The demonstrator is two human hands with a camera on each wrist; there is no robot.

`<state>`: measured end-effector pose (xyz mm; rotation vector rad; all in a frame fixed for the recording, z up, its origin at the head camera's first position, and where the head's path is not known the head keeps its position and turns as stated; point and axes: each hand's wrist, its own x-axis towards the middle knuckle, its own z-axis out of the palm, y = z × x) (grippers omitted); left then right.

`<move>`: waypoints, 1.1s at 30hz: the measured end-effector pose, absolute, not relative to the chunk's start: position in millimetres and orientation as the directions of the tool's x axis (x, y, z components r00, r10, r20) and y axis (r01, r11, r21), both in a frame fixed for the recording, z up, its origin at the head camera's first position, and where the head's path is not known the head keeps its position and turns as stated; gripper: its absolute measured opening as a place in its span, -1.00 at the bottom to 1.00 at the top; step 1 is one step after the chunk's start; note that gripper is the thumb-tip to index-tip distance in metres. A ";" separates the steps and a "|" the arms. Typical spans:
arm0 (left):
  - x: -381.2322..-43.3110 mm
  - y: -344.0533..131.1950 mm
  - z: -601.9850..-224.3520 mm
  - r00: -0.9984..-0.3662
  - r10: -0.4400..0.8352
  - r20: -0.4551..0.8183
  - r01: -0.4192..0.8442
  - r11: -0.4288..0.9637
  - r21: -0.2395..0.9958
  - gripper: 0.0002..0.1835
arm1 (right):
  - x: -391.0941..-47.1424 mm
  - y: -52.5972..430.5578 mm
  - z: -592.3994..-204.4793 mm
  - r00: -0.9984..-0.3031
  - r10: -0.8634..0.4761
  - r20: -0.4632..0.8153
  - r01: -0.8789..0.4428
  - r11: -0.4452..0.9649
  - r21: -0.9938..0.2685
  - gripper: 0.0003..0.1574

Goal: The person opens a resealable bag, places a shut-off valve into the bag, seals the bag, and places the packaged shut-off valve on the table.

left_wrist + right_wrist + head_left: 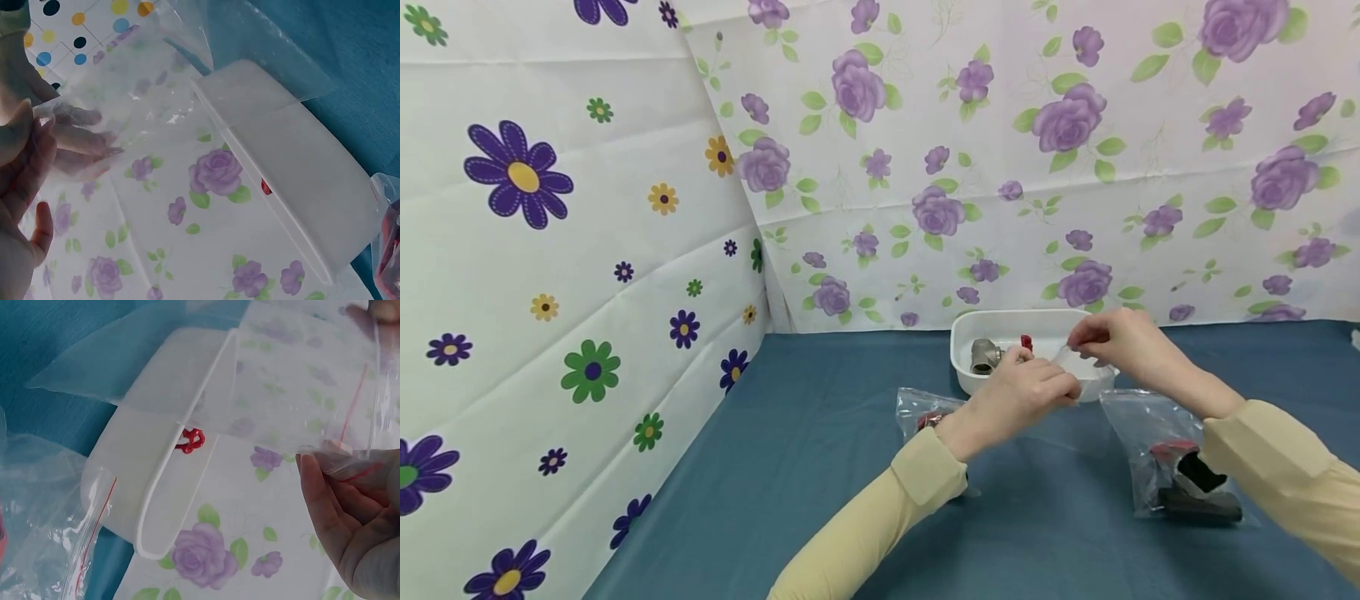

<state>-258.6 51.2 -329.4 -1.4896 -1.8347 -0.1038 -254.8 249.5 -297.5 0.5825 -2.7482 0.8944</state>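
Note:
A clear zip bag (294, 394) with a red line near its mouth is stretched between both hands, in front of and over the white tub (1037, 321). My left hand (1018, 392) pinches one side of the bag's mouth between thumb and fingers, as the left wrist view also shows. On the other side, my right hand (1123, 346) pinches the edge, its fingers curled round the film in the right wrist view. Through the film I see only the tub and the floral cloth. A grey metal pipe fitting (983, 356) and a red valve handle (190, 440) lie in the tub.
Right of the tub lies a filled zip bag (1195, 483) holding red, white and black items, partly under the right forearm. Another filled bag (917, 408) with something red sits behind the left forearm. Floral cloth (925, 167) hangs behind the blue tabletop (820, 433).

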 end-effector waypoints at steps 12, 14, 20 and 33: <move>-254.8 49.9 -331.8 -0.012 0.823 0.568 0.897 0.260 -0.357 -0.86 | -261.0 254.5 -300.1 -0.891 -0.307 0.334 -0.441 0.761 -0.475 -0.86; -256.5 48.6 -330.8 -0.004 0.813 0.582 0.894 0.263 -0.363 -0.82 | -261.0 254.5 -299.6 -0.883 -0.324 0.339 -0.457 0.754 -0.471 -0.86; -266.8 43.9 -322.1 -0.006 0.774 0.634 0.919 0.254 -0.303 -0.75 | -261.1 252.9 -298.8 -0.861 -0.374 0.346 -0.503 0.731 -0.462 -0.86; -290.6 26.5 -319.7 0.008 0.806 0.592 0.998 0.027 -0.050 -0.93 | -265.0 250.9 -303.6 -0.823 -0.467 0.324 -0.568 0.646 -0.509 -0.86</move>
